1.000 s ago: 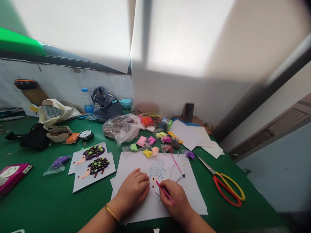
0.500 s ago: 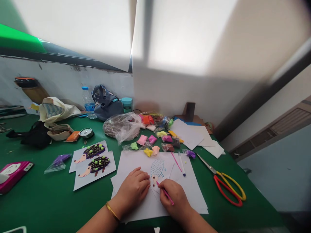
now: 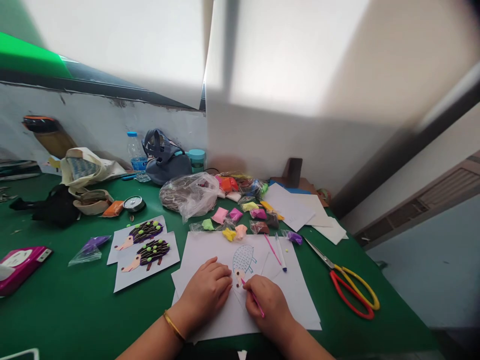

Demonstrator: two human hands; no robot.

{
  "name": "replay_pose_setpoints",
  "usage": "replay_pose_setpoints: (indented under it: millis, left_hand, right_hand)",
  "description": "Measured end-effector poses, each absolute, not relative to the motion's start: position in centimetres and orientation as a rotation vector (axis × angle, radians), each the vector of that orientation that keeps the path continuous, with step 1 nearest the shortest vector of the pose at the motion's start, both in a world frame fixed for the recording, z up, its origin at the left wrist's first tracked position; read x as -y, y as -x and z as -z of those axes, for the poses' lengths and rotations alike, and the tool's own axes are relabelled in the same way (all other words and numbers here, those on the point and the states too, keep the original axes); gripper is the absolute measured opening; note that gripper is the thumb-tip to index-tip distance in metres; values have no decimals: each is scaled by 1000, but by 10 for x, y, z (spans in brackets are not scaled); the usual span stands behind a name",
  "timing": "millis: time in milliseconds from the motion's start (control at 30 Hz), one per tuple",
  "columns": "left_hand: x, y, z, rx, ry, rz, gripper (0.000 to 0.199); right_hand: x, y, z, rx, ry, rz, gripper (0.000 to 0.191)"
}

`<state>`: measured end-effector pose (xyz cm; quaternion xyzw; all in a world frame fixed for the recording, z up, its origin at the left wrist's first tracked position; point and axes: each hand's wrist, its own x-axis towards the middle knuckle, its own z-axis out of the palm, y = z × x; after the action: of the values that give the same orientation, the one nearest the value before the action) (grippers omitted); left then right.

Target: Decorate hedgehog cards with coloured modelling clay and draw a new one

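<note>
White paper lies in front of me, with a blue hedgehog outline drawn on it. The hedgehog's face is filled in pale peach, with small dark brown dots. My right hand is closed round a thin pink tool, whose tip meets the face's right edge. Flat on the paper to the left rests my left hand, fingers extended and holding nothing. Beyond the outline, a second pink tool and a white pen lie side by side.
Scissors with red and yellow handles lie at the right. Two finished hedgehog pictures are at the left. Colourful clay packets, a clear plastic bag and paper sheets sit further back.
The pink tool in my right hand has tilted a little, its rear end shifting left. My left hand keeps its place on the paper.
</note>
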<state>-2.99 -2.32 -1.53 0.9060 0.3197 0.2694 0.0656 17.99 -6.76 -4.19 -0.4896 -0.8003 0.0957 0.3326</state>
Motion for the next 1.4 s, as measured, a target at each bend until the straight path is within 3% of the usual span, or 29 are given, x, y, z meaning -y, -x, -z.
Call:
replay_pose_setpoints:
  millis: [1400]
  left_hand:
    - [24,29,13,-970,-2736,-820,19]
  right_hand:
    - [69,-179,41,2164,1227,-237,27]
